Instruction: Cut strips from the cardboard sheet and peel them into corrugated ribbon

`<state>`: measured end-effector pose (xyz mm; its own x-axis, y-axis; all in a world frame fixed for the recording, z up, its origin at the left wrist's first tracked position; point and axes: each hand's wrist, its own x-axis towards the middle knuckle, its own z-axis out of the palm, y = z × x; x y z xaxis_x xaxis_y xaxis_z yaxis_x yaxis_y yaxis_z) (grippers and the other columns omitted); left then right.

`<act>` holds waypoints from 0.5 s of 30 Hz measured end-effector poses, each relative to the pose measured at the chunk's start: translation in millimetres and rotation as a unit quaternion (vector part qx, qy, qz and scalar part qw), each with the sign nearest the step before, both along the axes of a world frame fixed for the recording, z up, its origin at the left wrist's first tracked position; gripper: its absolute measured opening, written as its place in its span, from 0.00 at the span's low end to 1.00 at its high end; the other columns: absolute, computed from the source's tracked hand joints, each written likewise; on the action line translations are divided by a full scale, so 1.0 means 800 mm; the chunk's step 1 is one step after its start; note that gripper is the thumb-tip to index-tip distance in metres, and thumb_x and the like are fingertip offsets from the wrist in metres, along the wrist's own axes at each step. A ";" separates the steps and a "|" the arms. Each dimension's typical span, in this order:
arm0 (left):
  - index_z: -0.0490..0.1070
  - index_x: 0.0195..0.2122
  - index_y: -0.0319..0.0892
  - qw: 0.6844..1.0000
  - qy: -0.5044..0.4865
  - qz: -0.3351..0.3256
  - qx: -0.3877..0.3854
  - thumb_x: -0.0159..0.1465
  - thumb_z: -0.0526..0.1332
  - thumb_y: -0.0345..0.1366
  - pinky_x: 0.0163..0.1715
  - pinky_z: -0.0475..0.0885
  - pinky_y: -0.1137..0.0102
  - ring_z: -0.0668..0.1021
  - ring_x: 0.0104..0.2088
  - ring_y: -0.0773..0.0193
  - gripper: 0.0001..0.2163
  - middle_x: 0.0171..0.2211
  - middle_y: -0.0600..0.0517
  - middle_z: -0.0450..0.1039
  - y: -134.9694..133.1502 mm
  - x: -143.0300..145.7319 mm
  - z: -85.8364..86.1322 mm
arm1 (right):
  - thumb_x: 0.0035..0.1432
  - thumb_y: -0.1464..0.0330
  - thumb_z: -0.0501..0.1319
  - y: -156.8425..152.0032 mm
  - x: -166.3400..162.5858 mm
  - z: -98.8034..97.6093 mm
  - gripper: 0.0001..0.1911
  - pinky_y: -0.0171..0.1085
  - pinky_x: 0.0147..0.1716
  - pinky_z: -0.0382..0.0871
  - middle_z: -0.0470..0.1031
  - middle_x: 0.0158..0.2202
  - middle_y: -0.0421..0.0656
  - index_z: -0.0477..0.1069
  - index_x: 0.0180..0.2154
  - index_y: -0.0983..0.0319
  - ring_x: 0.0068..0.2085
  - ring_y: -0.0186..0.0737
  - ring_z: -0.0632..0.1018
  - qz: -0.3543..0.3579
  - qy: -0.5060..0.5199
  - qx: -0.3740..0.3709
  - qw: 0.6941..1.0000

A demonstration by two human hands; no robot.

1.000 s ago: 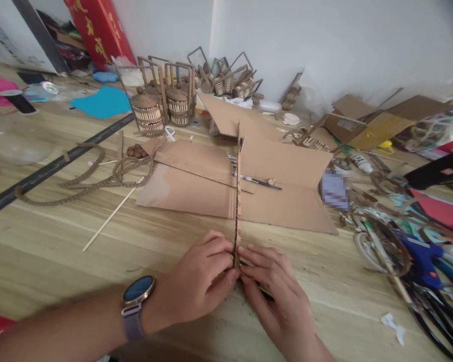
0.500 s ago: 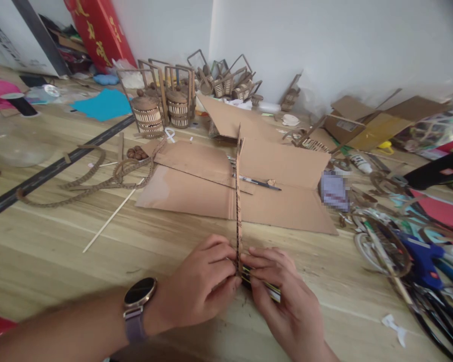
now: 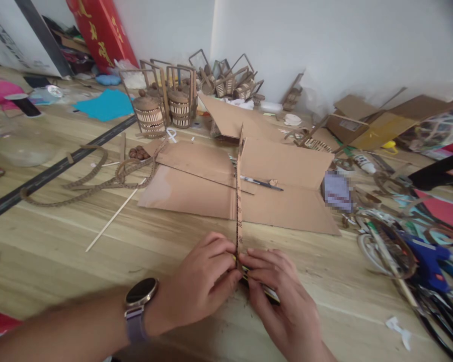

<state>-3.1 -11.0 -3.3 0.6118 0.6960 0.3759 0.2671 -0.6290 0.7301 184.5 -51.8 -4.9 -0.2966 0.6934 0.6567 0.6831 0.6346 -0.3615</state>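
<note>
Compared with a second earlier, little had moved: the cardboard strip (image 3: 239,211) was in the same place, its near end between the two hands and its far end pointing away over the flattened cardboard (image 3: 287,206). What had changed was the watch (image 3: 141,293) on the left wrist, whose face had gone from bluish to dark. The black-and-yellow object (image 3: 271,293) beneath the right hand showed more than it had then, though less than half a second before.

The left hand (image 3: 204,284) had its thumb and fingertips pinched on the strip's near end. The right hand (image 3: 287,296) had its fingers bent and close together, tips against the strip's other side, thumb lower down by the black-and-yellow object; I couldn't tell which of the two it was gripping.

Counting around the wooden tabletop (image 3: 166,241), I made out one pen (image 3: 262,183) on the cardboard, one thin stick (image 3: 115,216) to the left, one black spool (image 3: 24,104), one bright blue sheet (image 3: 103,104) and one blue tool (image 3: 428,264) on the right. At least two lidded baskets (image 3: 150,115) stood at the back; the smaller ones heaped beside them overlapped too much to count.
</note>
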 end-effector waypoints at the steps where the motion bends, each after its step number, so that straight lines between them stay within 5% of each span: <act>1: 0.69 0.34 0.39 1.000 -0.001 0.001 0.002 0.70 0.54 0.29 0.48 0.67 0.67 0.68 0.44 0.62 0.08 0.39 0.49 0.70 0.000 0.000 0.001 | 0.59 0.78 0.59 0.000 0.000 0.001 0.09 0.42 0.51 0.67 0.82 0.39 0.40 0.68 0.38 0.58 0.47 0.38 0.80 0.000 0.003 -0.002 1.000; 10: 0.67 0.31 0.40 1.000 -0.012 0.008 0.019 0.68 0.53 0.27 0.45 0.68 0.67 0.69 0.42 0.62 0.09 0.36 0.49 0.70 0.001 0.001 0.001 | 0.60 0.76 0.58 0.007 0.001 0.003 0.08 0.45 0.47 0.73 0.82 0.38 0.40 0.67 0.36 0.56 0.46 0.42 0.81 0.005 0.035 -0.050 0.998; 15: 0.66 0.29 0.41 0.999 -0.025 0.030 0.006 0.67 0.54 0.28 0.45 0.67 0.68 0.69 0.42 0.62 0.09 0.36 0.49 0.71 0.007 -0.001 0.000 | 0.64 0.67 0.59 -0.007 0.028 0.022 0.12 0.48 0.52 0.72 0.78 0.48 0.46 0.70 0.50 0.57 0.53 0.45 0.77 -0.031 0.064 -0.071 0.995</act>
<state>-3.5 -5.5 -3.3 0.5493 0.7263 0.4132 0.2684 -0.6216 0.7359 206.9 -57.7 13.0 -0.1707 0.7967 0.5798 0.6620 0.5286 -0.5314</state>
